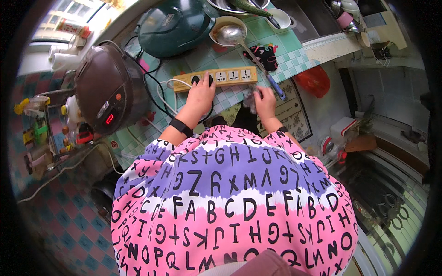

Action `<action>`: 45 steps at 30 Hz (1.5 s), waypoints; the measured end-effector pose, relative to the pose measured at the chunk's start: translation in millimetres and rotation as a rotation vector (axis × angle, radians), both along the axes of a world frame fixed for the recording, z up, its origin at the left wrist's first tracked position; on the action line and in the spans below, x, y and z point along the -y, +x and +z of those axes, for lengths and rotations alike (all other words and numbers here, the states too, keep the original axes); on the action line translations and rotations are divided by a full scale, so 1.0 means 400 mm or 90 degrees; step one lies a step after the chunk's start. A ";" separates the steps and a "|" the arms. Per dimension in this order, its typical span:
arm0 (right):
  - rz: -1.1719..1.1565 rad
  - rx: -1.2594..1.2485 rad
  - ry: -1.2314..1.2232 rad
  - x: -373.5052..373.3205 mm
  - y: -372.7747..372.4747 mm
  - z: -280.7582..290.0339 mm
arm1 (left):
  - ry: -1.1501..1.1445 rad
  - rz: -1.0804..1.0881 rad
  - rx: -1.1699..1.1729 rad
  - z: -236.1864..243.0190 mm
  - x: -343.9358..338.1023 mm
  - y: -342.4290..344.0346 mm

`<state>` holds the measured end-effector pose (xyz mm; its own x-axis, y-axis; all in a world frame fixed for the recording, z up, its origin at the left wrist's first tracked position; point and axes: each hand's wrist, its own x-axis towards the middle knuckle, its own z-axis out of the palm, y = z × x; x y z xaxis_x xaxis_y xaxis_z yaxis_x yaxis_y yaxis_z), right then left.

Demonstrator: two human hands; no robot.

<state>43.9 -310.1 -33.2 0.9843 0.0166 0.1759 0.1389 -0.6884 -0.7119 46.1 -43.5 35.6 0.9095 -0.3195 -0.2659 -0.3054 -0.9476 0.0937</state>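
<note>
A yellow power strip [224, 81] with several white sockets lies across the tiled counter in front of me. My left hand [201, 95] grips it near its left part, fingers over the strip between black plugs [211, 79]; the thumb is hidden. Just below the strip's right end, my right hand [265, 102] is closed on a grey crumpled cloth [250, 100], partly blurred. Beside that hand is the blue handle tip of a ladle [271, 82], whose metal bowl rests in a cream bowl [229, 31]. A black patterned cloth [263, 57] lies under the ladle's shaft.
A dark rice cooker [110, 87] with a lit red display stands at left, its cables near my left arm. Behind are a green lidded appliance [172, 27], a white bowl [279, 19] and a sink [308, 23]. A red plastic bag [313, 81] hangs by the counter's right edge.
</note>
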 end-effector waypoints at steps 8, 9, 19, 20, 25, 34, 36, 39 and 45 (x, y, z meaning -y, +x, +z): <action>-0.243 -0.220 0.088 -0.049 0.187 -0.027 | 0.030 -0.032 0.001 0.016 -0.006 0.002; -0.275 -0.215 0.054 -0.057 0.195 -0.034 | 0.030 -0.038 0.004 0.015 -0.006 0.004; -0.271 -0.276 0.078 -0.030 0.198 -0.085 | 0.032 -0.033 0.034 0.000 0.003 0.013; -0.292 -0.305 0.055 -0.029 0.213 -0.084 | 0.028 -0.034 0.010 0.003 -0.002 0.014; -0.333 -0.295 0.092 -0.031 0.217 -0.084 | 0.031 -0.026 -0.006 -0.001 0.002 0.014; -0.360 -0.381 0.247 -0.034 0.225 -0.091 | 0.019 -0.035 0.004 -0.016 -0.008 0.014; -0.361 -0.383 0.277 -0.035 0.228 -0.094 | 0.023 -0.027 0.006 -0.015 -0.001 0.014; -0.328 -0.398 0.259 -0.027 0.221 -0.095 | 0.048 -0.023 0.029 -0.016 0.008 0.017; -0.305 -0.473 0.291 -0.019 0.229 -0.073 | -0.001 -0.036 -0.006 -0.012 -0.018 0.030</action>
<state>135.6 -302.7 -62.6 0.7328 -0.3265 -0.5970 -0.6700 -0.1931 -0.7168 58.2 -36.3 30.7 0.8876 -0.3702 -0.2741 -0.3572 -0.9289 0.0978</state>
